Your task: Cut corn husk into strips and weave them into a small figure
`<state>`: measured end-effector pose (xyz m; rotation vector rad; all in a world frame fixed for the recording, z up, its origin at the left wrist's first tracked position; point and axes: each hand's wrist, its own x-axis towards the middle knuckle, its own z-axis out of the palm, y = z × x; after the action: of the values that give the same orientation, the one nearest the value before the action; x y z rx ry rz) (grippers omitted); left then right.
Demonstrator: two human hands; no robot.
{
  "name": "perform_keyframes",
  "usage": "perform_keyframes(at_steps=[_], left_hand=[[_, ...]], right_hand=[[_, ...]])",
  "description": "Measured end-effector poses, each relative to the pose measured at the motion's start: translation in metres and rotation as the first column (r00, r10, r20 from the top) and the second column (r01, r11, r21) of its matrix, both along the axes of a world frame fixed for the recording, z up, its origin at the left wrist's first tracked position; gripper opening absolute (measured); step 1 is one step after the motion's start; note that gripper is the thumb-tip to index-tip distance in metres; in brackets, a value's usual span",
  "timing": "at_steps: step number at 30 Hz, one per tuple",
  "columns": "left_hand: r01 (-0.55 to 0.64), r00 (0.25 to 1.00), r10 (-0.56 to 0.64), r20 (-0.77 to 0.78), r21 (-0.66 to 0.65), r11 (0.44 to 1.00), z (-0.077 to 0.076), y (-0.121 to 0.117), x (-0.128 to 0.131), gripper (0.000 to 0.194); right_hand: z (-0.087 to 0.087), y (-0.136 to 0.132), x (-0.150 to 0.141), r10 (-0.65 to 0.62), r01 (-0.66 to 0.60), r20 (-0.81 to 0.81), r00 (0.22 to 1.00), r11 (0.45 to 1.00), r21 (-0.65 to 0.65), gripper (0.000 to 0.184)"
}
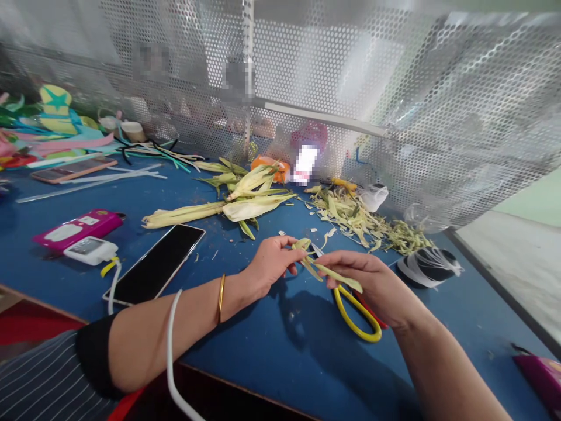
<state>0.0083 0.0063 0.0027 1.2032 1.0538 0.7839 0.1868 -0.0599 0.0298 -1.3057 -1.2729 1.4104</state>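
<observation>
Both hands pinch a pale husk strip [342, 277] between them, probably to steady it from two sides.
The left hand [275, 263] grips its folded end between thumb and fingers; the right hand [363, 278] closes on the longer part. Scissors [373, 335] sit beneath the right hand, perhaps for quick reach; whether it holds them, I cannot tell. On the tabletop [263, 356], larger husks [258, 207] lie beyond the left hand, scraps [350, 219] beyond the right, likely keeping stock and trimmings apart.
</observation>
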Motion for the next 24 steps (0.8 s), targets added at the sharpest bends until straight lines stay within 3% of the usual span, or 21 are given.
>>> perform_keyframes(at_steps=[2,6,9,12,17,24], left_hand=[[-0.001,1.000,0.001,0.003,-0.012,1.000,0.000,-0.001,0.000,0.015],[0.028,1.000,-0.027,0.006,-0.033,0.999,-0.001,-0.003,0.000,0.013],[0.054,0.999,-0.054,-0.001,-0.028,0.998,-0.003,-0.004,0.001,0.012],[0.052,0.999,-0.052,0.003,-0.036,0.998,-0.004,-0.005,0.001,0.014],[0.042,0.999,-0.042,0.032,-0.018,0.999,-0.001,-0.005,0.000,0.010],[0.034,0.999,-0.033,0.010,-0.021,0.999,0.002,-0.007,0.001,0.006]], right_hand=[[-0.005,0.001,-0.003,0.000,-0.001,0.016,1.000,0.999,0.047,0.033],[-0.012,0.005,-0.009,-0.158,0.104,0.150,0.976,0.942,0.319,0.018],[-0.014,0.005,-0.014,-0.265,0.153,0.211,0.941,0.888,0.433,0.030],[-0.016,0.003,-0.018,-0.313,0.214,0.214,0.925,0.897,0.386,0.042],[-0.021,0.003,-0.020,-0.222,0.173,0.271,0.937,0.966,0.193,0.044],[-0.027,0.008,-0.019,-0.277,0.177,0.350,0.895,0.940,0.291,0.042]])
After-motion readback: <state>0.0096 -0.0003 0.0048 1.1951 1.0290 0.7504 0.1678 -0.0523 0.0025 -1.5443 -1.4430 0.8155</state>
